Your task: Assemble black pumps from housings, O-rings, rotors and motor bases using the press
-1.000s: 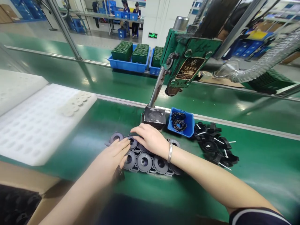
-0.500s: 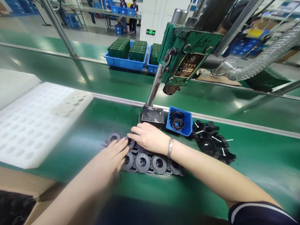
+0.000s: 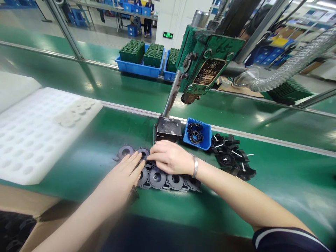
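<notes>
Round dark-grey plastic housings (image 3: 157, 177) lie in two rows on the green bench, several of them side by side. My left hand (image 3: 125, 173) rests over the left part of the rows, its fingers stretched out and touching the housings. Just right of it, my right hand (image 3: 168, 156), with a silver bangle at the wrist, reaches over the back row. Its fingers are curled with the tips together by a back-row housing (image 3: 143, 154); whatever they hold, if anything, is hidden. One more housing (image 3: 126, 152) shows at the far left of the back row.
A green press (image 3: 207, 66) stands behind the hands on its black base block (image 3: 169, 127). Beside it are a blue bin (image 3: 207, 134) of black rings and a pile of black parts (image 3: 231, 157) with white stems. At left lies a white tray (image 3: 39, 140) with round recesses.
My right hand's fingers have drawn slightly right and curled in more, uncovering more of a back-row housing. My left hand stays flat over the parts. The whole view has shifted slightly.
</notes>
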Available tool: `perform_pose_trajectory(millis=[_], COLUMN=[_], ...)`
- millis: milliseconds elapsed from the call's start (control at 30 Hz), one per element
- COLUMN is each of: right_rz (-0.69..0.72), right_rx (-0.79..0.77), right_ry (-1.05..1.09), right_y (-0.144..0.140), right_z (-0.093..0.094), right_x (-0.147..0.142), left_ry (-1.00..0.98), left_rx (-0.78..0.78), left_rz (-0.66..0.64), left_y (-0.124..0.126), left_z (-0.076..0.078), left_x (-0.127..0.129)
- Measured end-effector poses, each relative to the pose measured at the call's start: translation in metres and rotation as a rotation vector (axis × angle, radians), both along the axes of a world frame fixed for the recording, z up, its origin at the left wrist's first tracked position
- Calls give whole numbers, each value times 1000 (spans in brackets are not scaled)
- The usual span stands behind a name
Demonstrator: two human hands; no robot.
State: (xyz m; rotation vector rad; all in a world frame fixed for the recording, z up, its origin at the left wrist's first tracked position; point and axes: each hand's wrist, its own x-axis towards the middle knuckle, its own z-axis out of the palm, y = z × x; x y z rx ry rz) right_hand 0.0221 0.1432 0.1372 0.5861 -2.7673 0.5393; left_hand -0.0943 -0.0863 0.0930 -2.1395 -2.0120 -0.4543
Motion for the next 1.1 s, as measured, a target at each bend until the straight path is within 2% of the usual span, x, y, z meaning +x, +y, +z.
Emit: perform_pose_trajectory(millis=[100, 200, 267, 367, 500, 567, 633, 667, 767, 867, 933, 1000, 1100], right_rz=[-180, -148, -139, -233, -318, -330, -391, -441, -573, -608, -618, -622, -625], right_rx=[-353, -582, -656, -797, -1081, -1164, -1120, -1035, -620, -273, -162, -116, -83], right_ry=[-24, -287, -376, -401, -558, -589, -518, -454, -266, -205, -190, -180, -167], right_y=[-11, -29, -40, -45, -35, -28, -21, -17, -8, -3, -3, -3, -1], right_z=[18, 29, 27, 18, 11, 11, 11, 11, 4, -7, -14, -18, -21], right_x=[13, 21, 24, 25, 30, 32, 33, 33, 30, 26, 23, 20, 18], left_ry=[-178, -395, -496, -585, -681, -747, -815, -839, -818, -615, -429, -277, -125], left_rx=[132, 157, 119, 47, -44, -36, 3, 33, 150, 248, 215, 126, 1], left_rz=[66, 154, 150, 152, 95, 60, 71, 88, 154, 138, 43, -54, -100], left_y=[3, 13, 21, 28, 24, 18, 11, 9, 5, 11, 20, 29, 39], left_z=[7, 18, 23, 26, 21, 19, 18, 18, 22, 23, 21, 17, 13], left_x=[1, 6, 10, 13, 16, 16, 14, 13, 7, 6, 9, 14, 20])
